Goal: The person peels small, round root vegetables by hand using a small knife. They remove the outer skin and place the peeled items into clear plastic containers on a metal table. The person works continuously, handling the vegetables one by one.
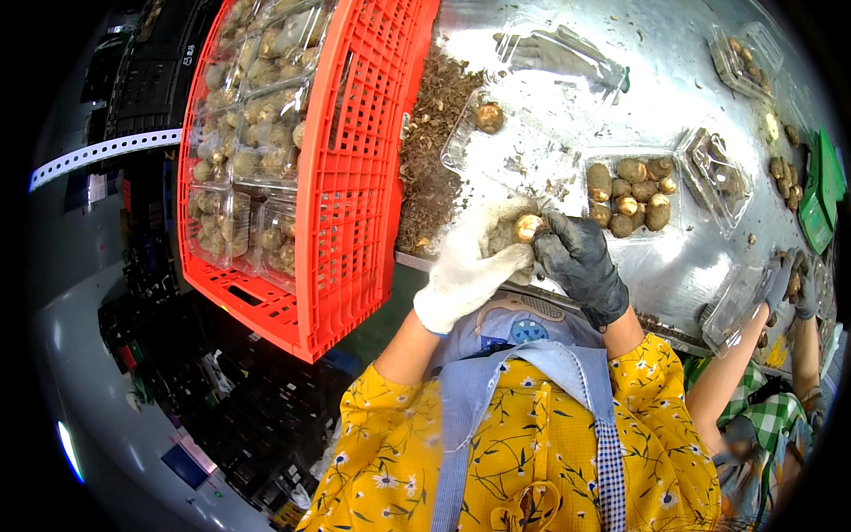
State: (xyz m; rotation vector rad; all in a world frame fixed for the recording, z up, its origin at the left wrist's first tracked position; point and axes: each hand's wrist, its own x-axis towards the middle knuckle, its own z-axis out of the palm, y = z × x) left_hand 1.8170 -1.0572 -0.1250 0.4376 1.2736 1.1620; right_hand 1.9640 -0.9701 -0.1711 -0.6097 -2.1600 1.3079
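Observation:
My left hand [474, 262], in a white knit glove, is closed around a small taro [528, 228] with a pale, bared end facing up. Against the taro's right side are the curled fingers of my right hand [581, 262], in a black glove; whether they grip anything else is hidden. Just beyond, to the right, an open clear clamshell box [589, 217] holds several brown taros [631, 190], some with pale cut ends. Another clear box [454, 158] lies open farther off, with a single taro [488, 117] in it.
A red crate [350, 177] of packed clear boxes stands at left, beside brown peelings [434, 133] on the metal table [660, 102]. A grey glove [567, 55] lies at the back. At right are more boxes [716, 182], a green bin [823, 191] and a co-worker's gloved hands [793, 279].

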